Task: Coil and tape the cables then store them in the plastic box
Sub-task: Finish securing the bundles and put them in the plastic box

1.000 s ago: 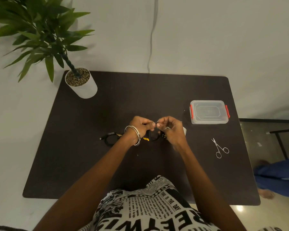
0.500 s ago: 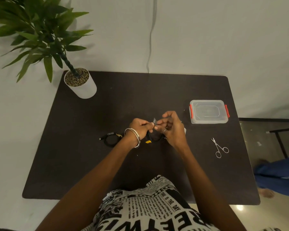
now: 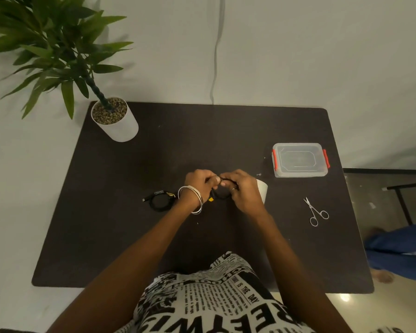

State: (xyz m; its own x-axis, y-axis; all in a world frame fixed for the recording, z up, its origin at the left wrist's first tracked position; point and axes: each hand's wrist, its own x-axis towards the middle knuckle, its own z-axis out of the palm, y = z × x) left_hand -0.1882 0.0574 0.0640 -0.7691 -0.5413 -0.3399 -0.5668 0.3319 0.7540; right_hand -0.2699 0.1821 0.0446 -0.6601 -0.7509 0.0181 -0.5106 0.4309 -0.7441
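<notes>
A black cable [image 3: 222, 192] is looped into a small coil at mid-worktop, held up between both hands. Another coiled black cable [image 3: 159, 201] lies flat toward the left edge. The clear plastic box [image 3: 300, 159], lid on with red clips, sits near the right edge.

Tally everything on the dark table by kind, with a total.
Coiled black cables: 2, one lying on the table, one held in both hands
Plastic box: 1
Scissors: 1
Potted plant: 1
White roll: 1
Total: 6

My two hands, left [image 3: 199, 182] and right [image 3: 241, 188], close together, fingers curled, thumbs almost touching.
</notes>
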